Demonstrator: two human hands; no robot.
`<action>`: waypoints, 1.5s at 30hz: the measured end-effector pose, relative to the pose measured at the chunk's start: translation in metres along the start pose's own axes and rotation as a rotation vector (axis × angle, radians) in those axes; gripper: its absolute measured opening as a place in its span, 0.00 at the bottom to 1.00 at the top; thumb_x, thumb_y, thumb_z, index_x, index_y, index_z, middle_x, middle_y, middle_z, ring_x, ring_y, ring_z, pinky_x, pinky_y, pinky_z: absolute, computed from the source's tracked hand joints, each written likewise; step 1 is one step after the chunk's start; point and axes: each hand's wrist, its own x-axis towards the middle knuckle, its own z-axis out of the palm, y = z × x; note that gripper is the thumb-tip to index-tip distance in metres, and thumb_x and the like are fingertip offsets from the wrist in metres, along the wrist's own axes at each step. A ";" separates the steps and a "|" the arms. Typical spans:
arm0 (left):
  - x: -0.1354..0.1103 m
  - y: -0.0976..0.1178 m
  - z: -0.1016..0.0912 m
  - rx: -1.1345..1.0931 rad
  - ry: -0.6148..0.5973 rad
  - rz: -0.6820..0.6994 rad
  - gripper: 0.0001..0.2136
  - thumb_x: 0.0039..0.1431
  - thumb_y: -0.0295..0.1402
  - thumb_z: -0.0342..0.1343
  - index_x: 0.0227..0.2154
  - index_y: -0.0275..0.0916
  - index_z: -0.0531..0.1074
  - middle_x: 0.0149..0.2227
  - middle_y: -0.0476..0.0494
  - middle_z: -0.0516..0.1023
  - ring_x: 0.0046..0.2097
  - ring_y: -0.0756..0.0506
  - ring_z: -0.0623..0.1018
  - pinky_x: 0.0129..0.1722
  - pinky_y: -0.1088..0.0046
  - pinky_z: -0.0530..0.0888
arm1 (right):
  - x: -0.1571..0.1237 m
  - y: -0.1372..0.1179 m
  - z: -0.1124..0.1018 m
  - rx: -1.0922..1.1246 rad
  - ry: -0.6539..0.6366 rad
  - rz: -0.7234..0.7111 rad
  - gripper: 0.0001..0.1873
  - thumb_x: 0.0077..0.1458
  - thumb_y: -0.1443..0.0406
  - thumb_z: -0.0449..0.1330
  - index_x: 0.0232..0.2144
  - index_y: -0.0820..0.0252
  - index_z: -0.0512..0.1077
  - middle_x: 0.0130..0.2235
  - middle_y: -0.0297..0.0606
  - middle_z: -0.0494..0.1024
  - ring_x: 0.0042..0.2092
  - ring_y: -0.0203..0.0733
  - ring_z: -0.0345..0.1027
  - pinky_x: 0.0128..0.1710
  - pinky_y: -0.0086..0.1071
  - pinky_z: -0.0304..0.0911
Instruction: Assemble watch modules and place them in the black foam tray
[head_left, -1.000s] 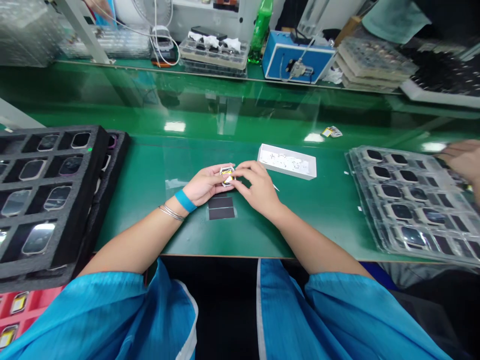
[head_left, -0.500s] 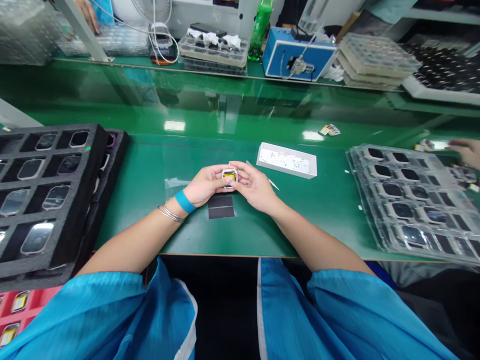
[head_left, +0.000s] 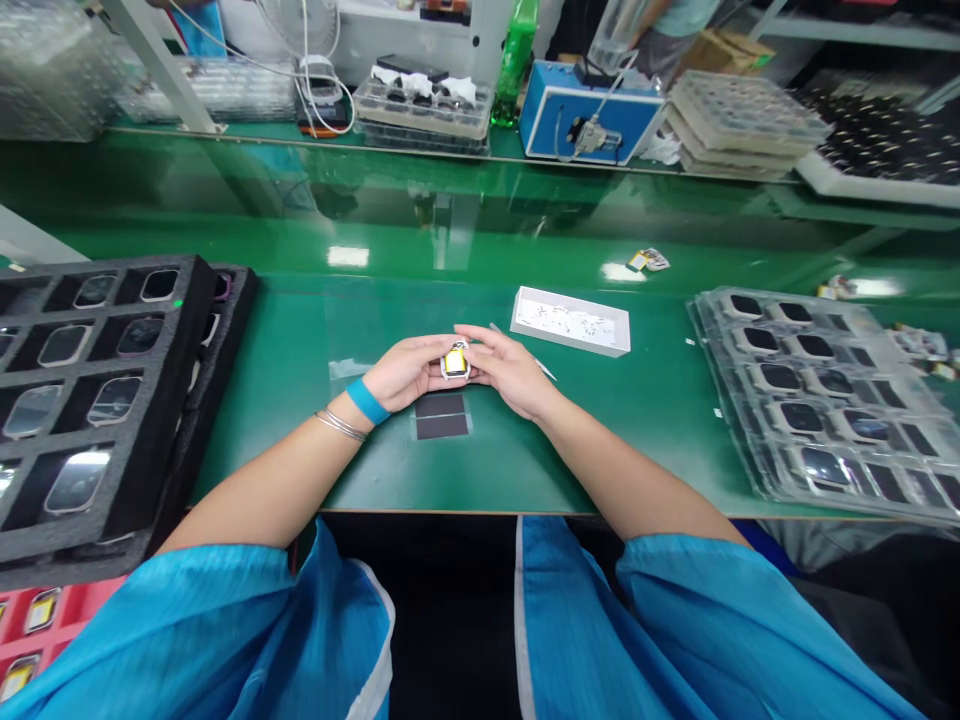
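Far left, the black foam tray (head_left: 201, 335) has watch bodies sitting in its pockets; neither hand is near it. The left hand (head_left: 405, 370) is at table centre, fingers curled narrow and pinching the left side of the small watch body (head_left: 455, 361). The piece hangs just above the green bench (head_left: 300, 360), over the two dark pads (head_left: 442, 417), held between both hands. The right hand (head_left: 511, 372) closes on its right side, fingertips narrow, palm turned inward. I judge the step as a two-handed hold: the piece is being turned or pressed at close range, not yet set down anywhere. Any next move on it calls for keeping that double pinch steady, and one hand has to keep the grip alone before the other lets go. The open side faces up toward me and shows yellow inside. The long axis runs roughly away from me, tipped slightly; I cannot tell which end is the top, it is too small. A thin pointed tool (head_left: 550, 373) lies just beside the right hand, the white shallow box (head_left: 568, 343) is near behind it, and the clear blister tray (head_left: 705, 345) sits well apart on the right.
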 end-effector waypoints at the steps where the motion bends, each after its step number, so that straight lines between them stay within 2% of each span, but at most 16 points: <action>1: 0.000 -0.001 0.000 0.002 -0.004 -0.002 0.07 0.59 0.27 0.58 0.38 0.32 0.78 0.34 0.39 0.82 0.35 0.47 0.81 0.44 0.63 0.79 | 0.000 0.000 0.000 0.008 -0.003 0.003 0.28 0.51 0.58 0.65 0.54 0.54 0.69 0.41 0.36 0.81 0.39 0.39 0.75 0.48 0.42 0.71; 6: 0.002 -0.005 -0.004 0.050 -0.066 0.028 0.09 0.54 0.29 0.64 0.38 0.33 0.78 0.35 0.39 0.82 0.35 0.48 0.81 0.44 0.66 0.79 | 0.000 0.002 0.000 0.026 -0.040 -0.052 0.32 0.46 0.57 0.69 0.53 0.55 0.69 0.48 0.40 0.79 0.47 0.44 0.75 0.52 0.44 0.69; 11: 0.003 -0.009 -0.006 0.053 -0.087 0.057 0.15 0.50 0.30 0.68 0.41 0.33 0.78 0.38 0.39 0.82 0.36 0.47 0.81 0.43 0.63 0.79 | 0.001 0.004 0.000 -0.029 -0.047 -0.122 0.33 0.45 0.56 0.69 0.54 0.57 0.68 0.52 0.44 0.78 0.54 0.48 0.72 0.57 0.47 0.65; 19: 0.002 -0.012 -0.006 0.040 -0.049 0.080 0.17 0.48 0.28 0.69 0.42 0.35 0.77 0.39 0.40 0.82 0.36 0.47 0.81 0.42 0.62 0.80 | -0.005 0.003 0.004 -0.106 -0.046 -0.187 0.30 0.49 0.58 0.66 0.54 0.53 0.67 0.51 0.41 0.78 0.54 0.48 0.72 0.56 0.47 0.67; 25: 0.001 -0.003 -0.001 0.085 0.000 0.106 0.21 0.51 0.28 0.66 0.50 0.38 0.73 0.39 0.41 0.81 0.35 0.47 0.81 0.38 0.66 0.81 | -0.003 0.002 0.007 -0.214 0.026 -0.284 0.25 0.55 0.56 0.61 0.54 0.52 0.65 0.52 0.39 0.77 0.53 0.43 0.73 0.57 0.42 0.67; 27: 0.000 0.004 -0.002 0.100 0.054 0.145 0.19 0.53 0.29 0.64 0.49 0.37 0.73 0.39 0.41 0.81 0.36 0.47 0.81 0.39 0.66 0.80 | -0.002 0.003 0.004 -0.271 0.086 -0.306 0.26 0.56 0.56 0.60 0.56 0.51 0.63 0.52 0.41 0.77 0.52 0.44 0.74 0.56 0.43 0.67; 30: 0.002 0.015 -0.010 0.079 0.152 0.229 0.14 0.57 0.31 0.60 0.46 0.35 0.74 0.42 0.38 0.81 0.40 0.46 0.81 0.45 0.65 0.78 | 0.001 0.004 -0.002 -0.446 0.122 -0.351 0.24 0.57 0.58 0.59 0.55 0.53 0.66 0.54 0.43 0.76 0.54 0.45 0.71 0.56 0.44 0.66; 34: 0.007 0.024 -0.024 0.067 0.216 0.330 0.19 0.55 0.29 0.60 0.51 0.38 0.72 0.46 0.40 0.79 0.46 0.47 0.79 0.53 0.65 0.73 | 0.002 0.003 -0.006 -0.735 0.079 -0.399 0.21 0.56 0.62 0.60 0.52 0.57 0.70 0.54 0.45 0.75 0.57 0.48 0.68 0.60 0.48 0.61; 37: 0.009 0.023 -0.029 0.242 0.240 0.448 0.23 0.51 0.29 0.64 0.52 0.41 0.72 0.47 0.43 0.77 0.47 0.47 0.77 0.52 0.65 0.73 | 0.003 0.003 -0.007 -0.828 0.045 -0.410 0.20 0.55 0.63 0.62 0.50 0.55 0.72 0.53 0.43 0.75 0.57 0.49 0.67 0.61 0.51 0.58; 42: 0.003 0.016 -0.021 0.876 0.373 0.758 0.30 0.41 0.25 0.68 0.52 0.41 0.73 0.43 0.44 0.73 0.44 0.44 0.74 0.42 0.68 0.75 | 0.006 0.006 -0.009 -0.853 0.012 -0.432 0.19 0.53 0.64 0.63 0.49 0.55 0.74 0.52 0.42 0.76 0.56 0.50 0.66 0.61 0.52 0.57; 45: 0.000 0.011 -0.015 1.122 0.377 0.840 0.30 0.41 0.23 0.68 0.51 0.39 0.72 0.41 0.44 0.73 0.44 0.43 0.73 0.42 0.67 0.73 | 0.005 0.007 -0.008 -0.833 0.033 -0.463 0.16 0.54 0.64 0.63 0.47 0.54 0.75 0.51 0.41 0.77 0.54 0.50 0.68 0.60 0.52 0.58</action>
